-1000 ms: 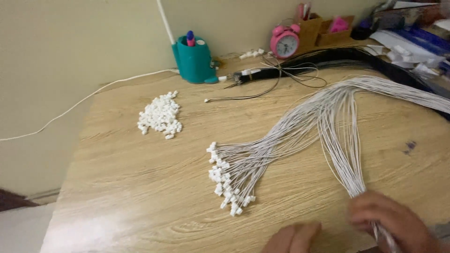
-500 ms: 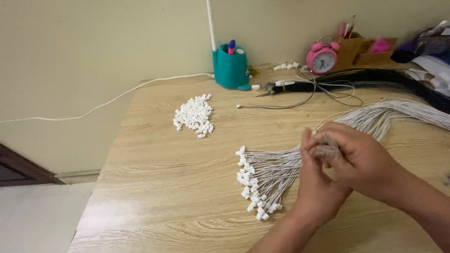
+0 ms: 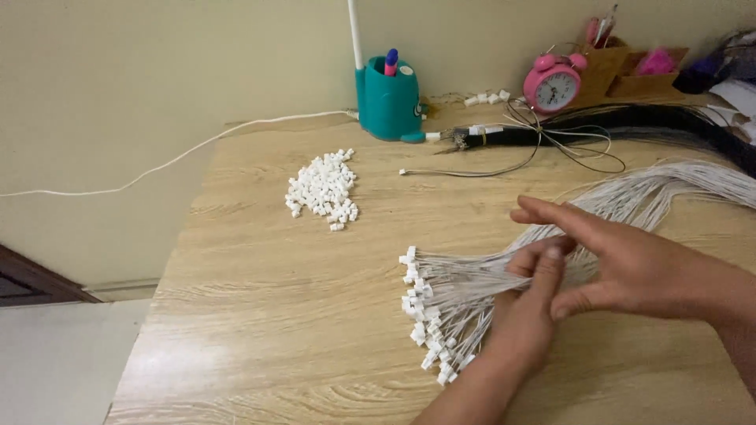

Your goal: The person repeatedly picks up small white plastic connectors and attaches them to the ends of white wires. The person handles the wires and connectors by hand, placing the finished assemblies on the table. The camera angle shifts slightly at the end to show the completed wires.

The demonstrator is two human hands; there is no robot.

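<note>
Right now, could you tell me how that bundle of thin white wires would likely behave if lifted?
The wire bundle would probably droop: its strands curve and fan loosely across the table. It looks light, being thin. The connector ends splay apart, so strands may slip out where the left hand holds them.

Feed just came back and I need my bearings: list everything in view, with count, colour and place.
wire bundle: one, white, connector-tipped, centre table
loose connectors: one pile, white, left of centre
pen holder: one, teal, back edge
alarm clock: one, pink, back right
black cable bundle: one, back right
cardboard organiser: one, brown, far right corner
table: one, light wood
left hand: under the wires, grip on them
right hand: fingers spread, over the wires
</note>
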